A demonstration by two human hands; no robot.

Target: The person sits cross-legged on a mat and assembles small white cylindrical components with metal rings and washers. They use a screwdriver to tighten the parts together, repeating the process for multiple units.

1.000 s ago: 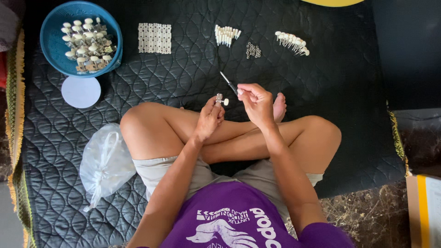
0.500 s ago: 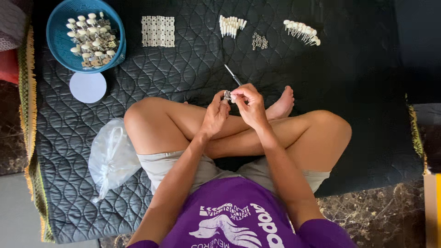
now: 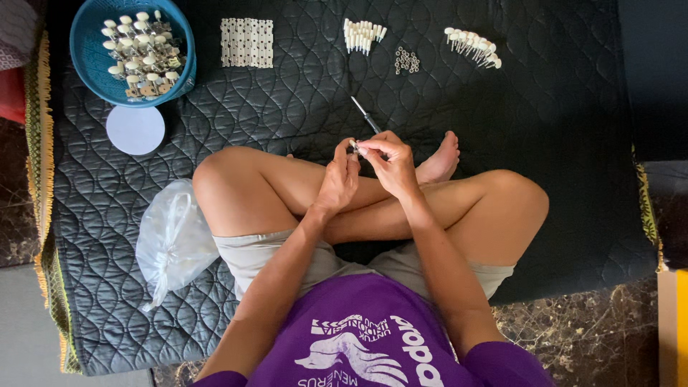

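my left hand [image 3: 337, 183] and right hand [image 3: 387, 161] meet above my crossed legs, fingertips pinched on a small white part [image 3: 354, 146] that my fingers mostly hide. my right hand also grips a thin tool [image 3: 365, 115], perhaps a screwdriver, its handle hidden in my grip. the blue bowl [image 3: 89, 68] of parts is cut off at the top edge.

A dark quilted mat [image 3: 287, 115] with a fringed left edge covers a stone floor [image 3: 595, 337]. At upper left sit a blue basket [image 3: 89, 64] of white-knobbed parts and a white disc [image 3: 135, 130]. Along the top lie a white grid panel [image 3: 246, 43], two clusters of white pegs [image 3: 362, 34] and small metal rings [image 3: 406, 61]. A clear plastic bag [image 3: 172, 240] rests at lower left.
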